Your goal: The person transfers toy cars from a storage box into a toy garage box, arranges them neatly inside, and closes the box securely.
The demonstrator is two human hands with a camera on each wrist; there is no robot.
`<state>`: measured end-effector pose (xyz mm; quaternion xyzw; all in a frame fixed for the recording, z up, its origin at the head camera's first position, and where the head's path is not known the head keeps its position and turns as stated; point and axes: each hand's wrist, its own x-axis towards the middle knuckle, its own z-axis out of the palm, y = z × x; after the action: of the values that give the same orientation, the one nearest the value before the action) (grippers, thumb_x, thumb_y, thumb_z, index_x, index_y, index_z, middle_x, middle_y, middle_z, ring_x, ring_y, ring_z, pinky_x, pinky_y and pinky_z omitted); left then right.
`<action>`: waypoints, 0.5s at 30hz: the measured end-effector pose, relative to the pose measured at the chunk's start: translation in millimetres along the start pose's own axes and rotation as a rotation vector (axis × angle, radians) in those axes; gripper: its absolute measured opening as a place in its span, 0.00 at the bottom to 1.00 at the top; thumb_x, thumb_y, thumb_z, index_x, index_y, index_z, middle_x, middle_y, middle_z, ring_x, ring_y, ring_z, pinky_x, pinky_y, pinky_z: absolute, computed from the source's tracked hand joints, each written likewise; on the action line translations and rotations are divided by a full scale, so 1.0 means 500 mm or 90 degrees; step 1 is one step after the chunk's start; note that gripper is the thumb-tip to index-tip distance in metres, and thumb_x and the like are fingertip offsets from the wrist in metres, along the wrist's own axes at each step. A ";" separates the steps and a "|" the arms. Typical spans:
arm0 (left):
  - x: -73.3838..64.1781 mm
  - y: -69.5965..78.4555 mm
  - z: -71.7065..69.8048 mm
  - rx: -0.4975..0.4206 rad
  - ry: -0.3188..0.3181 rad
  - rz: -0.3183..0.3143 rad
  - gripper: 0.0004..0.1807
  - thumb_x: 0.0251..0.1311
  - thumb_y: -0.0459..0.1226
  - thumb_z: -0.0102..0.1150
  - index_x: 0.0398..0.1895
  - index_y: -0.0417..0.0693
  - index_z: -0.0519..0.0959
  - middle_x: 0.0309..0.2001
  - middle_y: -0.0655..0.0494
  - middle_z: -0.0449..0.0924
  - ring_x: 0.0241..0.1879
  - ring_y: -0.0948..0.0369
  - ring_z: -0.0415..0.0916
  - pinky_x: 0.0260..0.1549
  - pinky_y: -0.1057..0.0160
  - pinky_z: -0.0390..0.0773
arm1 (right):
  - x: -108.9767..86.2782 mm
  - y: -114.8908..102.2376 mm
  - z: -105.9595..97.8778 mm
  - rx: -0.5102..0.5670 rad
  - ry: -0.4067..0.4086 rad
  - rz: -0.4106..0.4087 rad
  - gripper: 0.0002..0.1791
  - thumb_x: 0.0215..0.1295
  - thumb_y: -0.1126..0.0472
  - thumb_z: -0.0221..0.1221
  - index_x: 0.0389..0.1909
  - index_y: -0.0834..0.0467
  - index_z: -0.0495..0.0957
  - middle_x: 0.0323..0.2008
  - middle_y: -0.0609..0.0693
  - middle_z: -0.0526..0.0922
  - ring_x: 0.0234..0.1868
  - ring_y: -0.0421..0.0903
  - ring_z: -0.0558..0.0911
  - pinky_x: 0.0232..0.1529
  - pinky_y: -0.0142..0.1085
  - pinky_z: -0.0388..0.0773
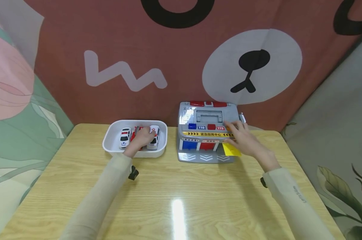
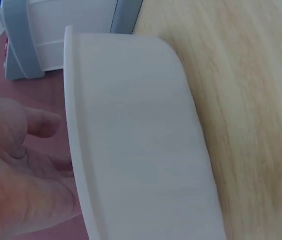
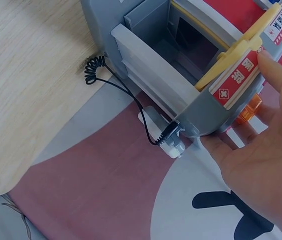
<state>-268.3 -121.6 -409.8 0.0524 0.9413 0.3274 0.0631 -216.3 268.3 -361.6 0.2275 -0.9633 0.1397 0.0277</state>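
Note:
My left hand (image 1: 143, 137) reaches into a white plastic tub (image 1: 113, 151), over a red toy vehicle (image 1: 134, 131) and touching a white toy ambulance (image 1: 155, 141) beside it. In the left wrist view the tub's wall hides the fingertips, so I cannot tell whether they grip a car. A white toy police car (image 1: 125, 137) lies left of the hand. My right hand (image 1: 245, 140) rests at the right front corner of a grey toy emergency station (image 1: 203, 158). Its fingers are at the orange button (image 3: 249, 109), the thumb at the front sign. Below, a yellow door (image 1: 232, 150) stands raised from its bay.
The tub and station stand side by side at the back of the wooden table (image 1: 156, 193), against a printed cloth (image 1: 123, 33). A small white handset (image 3: 163, 135) with a coiled black cord (image 3: 97, 70) hangs on the station's right side.

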 end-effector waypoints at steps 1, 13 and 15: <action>0.000 0.001 0.001 -0.001 -0.002 0.001 0.22 0.70 0.38 0.42 0.51 0.23 0.71 0.47 0.31 0.75 0.44 0.45 0.71 0.49 0.47 0.71 | 0.001 0.000 0.001 -0.003 -0.001 0.003 0.40 0.67 0.52 0.60 0.73 0.61 0.54 0.60 0.66 0.59 0.55 0.62 0.60 0.47 0.55 0.75; 0.006 0.007 -0.004 -0.017 -0.039 -0.003 0.26 0.70 0.36 0.41 0.63 0.21 0.62 0.61 0.28 0.67 0.62 0.41 0.64 0.63 0.49 0.62 | 0.003 0.004 0.004 -0.001 -0.004 0.015 0.41 0.65 0.51 0.61 0.73 0.60 0.53 0.61 0.66 0.58 0.56 0.62 0.59 0.49 0.56 0.74; 0.006 0.006 -0.004 -0.020 -0.047 -0.011 0.26 0.70 0.36 0.42 0.63 0.22 0.63 0.59 0.29 0.69 0.58 0.43 0.68 0.60 0.50 0.66 | 0.003 0.004 0.005 -0.001 -0.005 0.016 0.41 0.66 0.51 0.61 0.73 0.60 0.53 0.61 0.66 0.58 0.57 0.62 0.59 0.49 0.56 0.73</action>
<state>-271.5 -120.0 -406.8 0.0551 0.9335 0.3395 0.1011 -218.5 268.8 -364.5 0.2159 -0.9663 0.1383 0.0226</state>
